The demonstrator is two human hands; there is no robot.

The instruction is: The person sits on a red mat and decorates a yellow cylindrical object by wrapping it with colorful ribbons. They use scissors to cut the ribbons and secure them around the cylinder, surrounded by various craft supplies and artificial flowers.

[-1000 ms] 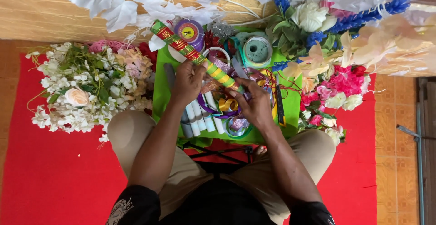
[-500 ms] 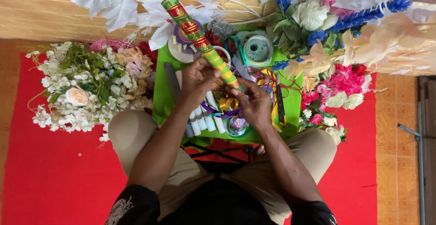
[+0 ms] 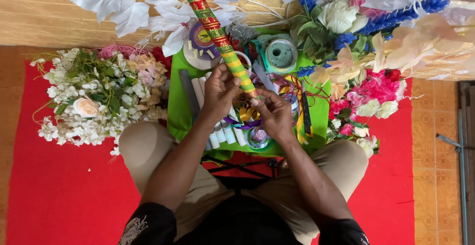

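A long stick wrapped in green, red and gold ribbon bands (image 3: 220, 40) slants up and away from the lap, its lower end caught between both hands above a green tray (image 3: 179, 111). The left hand (image 3: 218, 92) is closed around the shaft just above that end, while the right hand (image 3: 272, 114) pinches the tip with its fingertips, seemingly pressing down the last turn of ribbon. The work looks to be at the finishing of the wrap; securing that end would call for a steady grip and fine finger work. In the tray lie white rolled tubes (image 3: 222, 129), ribbon spools (image 3: 281, 54) and loose curls. White artificial flowers (image 3: 86, 101) rest on the red mat (image 3: 64, 195) at left, pink and blue ones (image 3: 376, 84) at right.
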